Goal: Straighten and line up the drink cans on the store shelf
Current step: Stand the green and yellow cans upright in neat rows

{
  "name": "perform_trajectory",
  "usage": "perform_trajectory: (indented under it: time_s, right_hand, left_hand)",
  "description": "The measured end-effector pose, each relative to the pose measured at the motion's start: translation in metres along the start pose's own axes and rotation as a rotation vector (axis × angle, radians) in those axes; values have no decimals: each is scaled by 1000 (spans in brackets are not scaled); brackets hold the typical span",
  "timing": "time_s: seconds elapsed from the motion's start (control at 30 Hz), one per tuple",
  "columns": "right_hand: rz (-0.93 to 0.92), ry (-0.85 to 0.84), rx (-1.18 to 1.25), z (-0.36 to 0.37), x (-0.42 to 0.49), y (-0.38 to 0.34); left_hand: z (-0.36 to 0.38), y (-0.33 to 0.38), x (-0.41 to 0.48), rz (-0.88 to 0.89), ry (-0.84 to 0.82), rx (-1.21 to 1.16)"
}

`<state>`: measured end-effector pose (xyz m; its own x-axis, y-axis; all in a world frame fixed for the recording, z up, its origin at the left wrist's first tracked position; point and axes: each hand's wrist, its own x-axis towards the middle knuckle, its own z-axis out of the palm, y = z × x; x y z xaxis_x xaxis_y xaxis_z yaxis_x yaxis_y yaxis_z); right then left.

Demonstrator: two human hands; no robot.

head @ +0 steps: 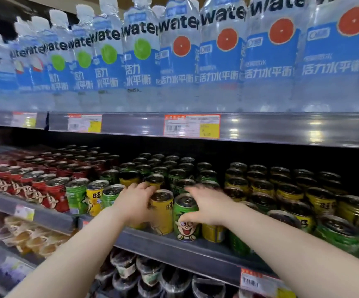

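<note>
Head view: we reached to the front row of the middle shelf [195, 254].
Our left hand [138, 204] curled round the yellow can [163, 220]; just beside it, our right hand [208, 208] pinched the green can [185, 230] (cartoon face outward), both standing at its edge.

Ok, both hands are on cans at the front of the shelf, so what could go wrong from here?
1. The yellow can in the left hand and the green can in the right hand stand at the shelf edge; a slip might send one off.
2. The neighbouring cans are packed close, so turning either could nudge them askew.
</note>
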<state>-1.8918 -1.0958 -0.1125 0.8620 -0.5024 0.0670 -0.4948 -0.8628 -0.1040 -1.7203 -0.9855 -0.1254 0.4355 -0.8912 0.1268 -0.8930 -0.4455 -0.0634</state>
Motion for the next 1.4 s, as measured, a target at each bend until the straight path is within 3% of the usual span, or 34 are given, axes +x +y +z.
perform_trajectory:
  time_s: [0.33,0.43,0.57,0.8,1.0,1.2,1.4]
  right_hand:
    - [85,33,-52,15,41,-59]
    - [105,86,71,14,42,-61]
    - [70,305,393,-8,31,-63]
    - [6,531,481,-50,-25,-34]
    - [187,627,443,-64,-110,42]
    - [472,739,272,-91,-215,135]
    - [656,544,137,-92,-293,214]
  left_hand:
    - [12,-38,3,-8,101,103]
    - [10,-38,3,-7,102,-42]
    - [-8,-34,-1,-14,293,-456]
    - [-59,12,-17,0,567,-641]
    - [-70,116,-30,211,482,-736]
    - [-82,244,-32,455,324,-990]
    - [-84,364,-49,735,166,-891]
